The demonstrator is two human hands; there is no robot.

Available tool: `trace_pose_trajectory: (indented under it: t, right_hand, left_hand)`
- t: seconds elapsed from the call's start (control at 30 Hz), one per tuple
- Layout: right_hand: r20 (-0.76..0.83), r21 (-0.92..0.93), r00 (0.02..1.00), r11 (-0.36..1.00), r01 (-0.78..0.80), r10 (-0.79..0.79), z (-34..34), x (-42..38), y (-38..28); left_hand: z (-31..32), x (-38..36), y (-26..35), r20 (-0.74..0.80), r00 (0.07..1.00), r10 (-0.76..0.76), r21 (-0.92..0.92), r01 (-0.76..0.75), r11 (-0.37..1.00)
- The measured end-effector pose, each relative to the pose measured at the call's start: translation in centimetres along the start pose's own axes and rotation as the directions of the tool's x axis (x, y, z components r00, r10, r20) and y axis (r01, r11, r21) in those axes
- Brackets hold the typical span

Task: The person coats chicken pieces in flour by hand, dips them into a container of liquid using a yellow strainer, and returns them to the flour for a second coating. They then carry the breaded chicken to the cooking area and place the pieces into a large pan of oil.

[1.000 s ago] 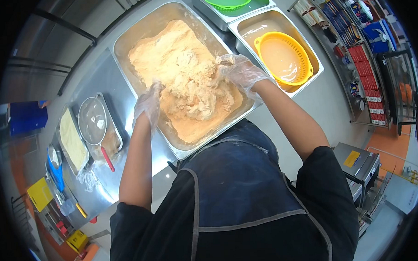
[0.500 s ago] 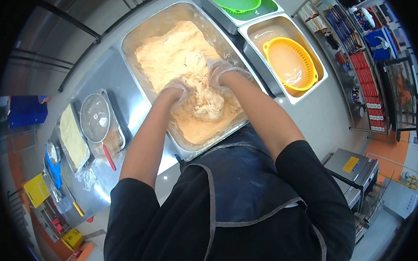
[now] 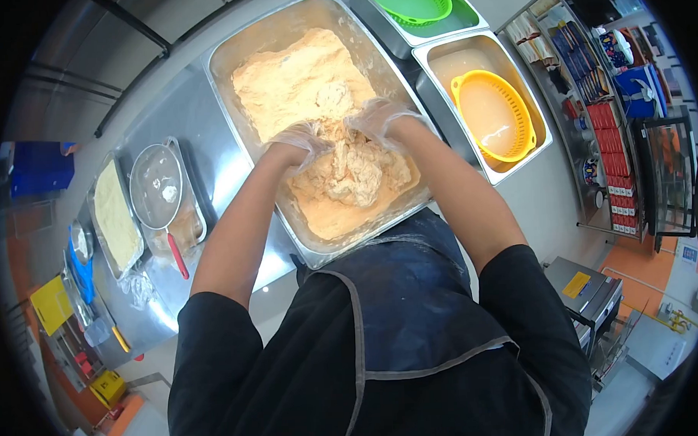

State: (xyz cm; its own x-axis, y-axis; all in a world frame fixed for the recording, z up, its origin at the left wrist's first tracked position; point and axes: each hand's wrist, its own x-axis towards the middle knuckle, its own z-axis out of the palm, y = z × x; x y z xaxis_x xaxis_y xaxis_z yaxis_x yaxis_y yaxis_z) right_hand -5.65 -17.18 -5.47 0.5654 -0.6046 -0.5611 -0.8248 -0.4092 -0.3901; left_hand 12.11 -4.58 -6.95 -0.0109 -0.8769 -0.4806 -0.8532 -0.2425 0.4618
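Observation:
A deep steel pan (image 3: 222,76) holds orange-tinted breading flour (image 3: 290,74) and a heap of lumpy, flour-coated pieces (image 3: 355,175); the food under the coating cannot be made out. Both my hands wear clear plastic gloves and work inside the pan. My left hand (image 3: 306,142) comes in from the left, fingers curled at the coated pieces. Opposite it, my right hand (image 3: 380,121) bends inward from the right. Between the two sets of fingertips a clump of coated pieces is gripped; the fingertips are partly hidden by flour. Another coated lump (image 3: 332,99) lies just beyond.
Right of the pan, a yellow basket (image 3: 530,135) sits in a steel container (image 3: 545,111) of cloudy liquid. A green basket (image 3: 411,20) stands behind it. To the left are a red-handled sieve (image 3: 180,256), a tray of pale flour (image 3: 117,218) and a yellow-handled tool (image 3: 121,339).
My hands have shifted slightly and the fingers have drawn in around the coated pieces. The heap near the pan's front looks looser and wider. The whole view has tilted a little.

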Motion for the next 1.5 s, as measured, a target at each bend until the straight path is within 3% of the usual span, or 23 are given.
trace_pose_trajectory:
  t: [0.03, 0.13, 0.2, 0.33, 0.4, 0.5, 0.6, 0.73, 0.8, 0.9, 0.93, 1.0, 1.03, 1.1, 1.23, 1.3, 1.33, 1.37, 1.4, 1.43, 1.5]
  right_hand:
    - [-0.031, -0.018, 0.999, 1.0, -0.019, 0.018, 0.5, 0.5, -0.2]
    - [0.22, -0.401, 0.974, 0.905, 0.143, -0.056, -0.1, 2.2, -1.1]
    - [0.073, -0.281, 0.996, 0.958, 0.061, -0.042, 0.0, 1.0, -1.1]
    - [-0.021, 0.006, 0.996, 0.996, -0.088, 0.088, 0.5, 0.5, -1.1]
    - [-0.104, 0.029, 0.994, 1.0, -0.007, 0.01, 0.7, 0.6, -0.8]
    - [-0.167, 0.025, 0.986, 0.999, 0.024, -0.02, -0.5, -0.6, -1.1]
    - [-0.219, 0.067, 0.974, 0.995, 0.077, -0.06, -1.1, -1.8, -0.7]
    - [-0.367, 0.048, 0.927, 0.993, 0.107, -0.082, -1.7, -3.7, -0.6]
    - [-0.293, 0.136, 0.952, 0.983, 0.127, -0.083, -2.3, -4.1, -0.4]
    - [-0.268, 0.19, 0.954, 0.964, 0.187, -0.132, -3.1, -5.2, -0.8]
    - [-0.274, 0.194, 0.949, 0.958, 0.214, -0.156, -3.2, -5.6, -0.9]
    - [-0.459, 0.115, 0.856, 0.939, 0.324, -0.239, -2.4, -5.4, -0.8]
    - [-0.545, 0.064, 0.79, 0.925, 0.374, -0.282, -2.2, -5.3, -0.8]
    - [-0.456, 0.096, 0.858, 0.946, 0.31, -0.235, -3.3, -6.4, -1.9]
    - [-0.247, 0.153, 0.948, 0.957, 0.244, -0.202, -5.9, -9.2, -3.7]
    - [-0.459, 0.069, 0.864, 0.961, 0.267, -0.207, -4.6, -7.8, -4.3]
    - [-0.552, 0.028, 0.808, 0.963, 0.268, -0.208, -3.1, -6.6, -4.9]
    - [-0.574, -0.116, 0.743, 0.933, 0.342, -0.344, -1.0, -4.9, -6.7]
    - [-0.437, -0.323, 0.796, 0.899, 0.295, -0.418, -1.0, -3.5, -6.3]
    - [-0.289, -0.526, 0.838, 0.808, 0.266, -0.464, -1.7, -2.4, -6.2]
    - [-0.417, -0.264, 0.858, 0.943, 0.203, -0.301, -4.8, -4.6, -5.8]
  left_hand:
    - [-0.1, 0.2, -0.1, 0.037, 0.999, -0.038, 0.007, 0.037, 0.999]
    - [-3.3, -1.8, 3.7, 0.08, 0.98, -0.183, 0.029, 0.181, 0.983]
    - [-3.6, -2.0, 4.0, 0.016, 0.948, -0.319, 0.026, 0.319, 0.947]
    - [-3.4, -3.4, 2.8, 0.026, 0.984, -0.179, 0.073, 0.177, 0.982]
    - [-2.5, -2.6, 1.3, 0.073, 0.972, -0.222, 0.025, 0.221, 0.975]
    - [-3.1, -3.4, 0.8, 0.122, 0.991, -0.058, -0.059, 0.066, 0.996]
    - [-2.5, -3.3, 1.2, 0.09, 0.973, -0.212, -0.112, 0.221, 0.969]
    - [-1.9, -3.2, 1.0, -0.003, 0.985, -0.172, -0.016, 0.172, 0.985]
    - [-2.0, -3.7, 1.5, -0.077, 0.988, -0.133, -0.006, 0.132, 0.991]
    - [-3.0, -3.7, 0.4, -0.156, 0.985, 0.071, -0.035, -0.077, 0.996]
    - [-3.1, -3.5, 0.6, -0.193, 0.977, -0.086, -0.078, 0.072, 0.994]
    - [-5.6, -5.2, 4.5, -0.25, 0.886, -0.392, -0.181, 0.355, 0.917]
    - [-6.0, -5.3, 4.7, -0.256, 0.893, -0.37, -0.188, 0.33, 0.925]
    - [-6.5, -5.4, 4.9, -0.264, 0.907, -0.327, -0.198, 0.28, 0.939]
    - [-7.6, -5.3, 4.8, -0.329, 0.871, -0.366, -0.13, 0.343, 0.93]
    - [-9.1, -5.8, 6.9, -0.328, 0.876, -0.354, -0.182, 0.309, 0.934]
    - [-7.7, -4.6, 8.0, -0.37, 0.895, -0.249, -0.014, 0.263, 0.965]
    - [-5.8, -3.4, 9.0, -0.382, 0.913, -0.144, 0.153, 0.216, 0.964]
    - [-5.7, -3.2, 9.4, -0.433, 0.877, -0.21, -0.008, 0.229, 0.973]
    - [-6.3, -3.3, 9.4, -0.411, 0.876, -0.253, -0.004, 0.275, 0.961]
    - [-8.0, -3.9, 9.7, -0.361, 0.873, -0.33, 0.019, 0.36, 0.933]
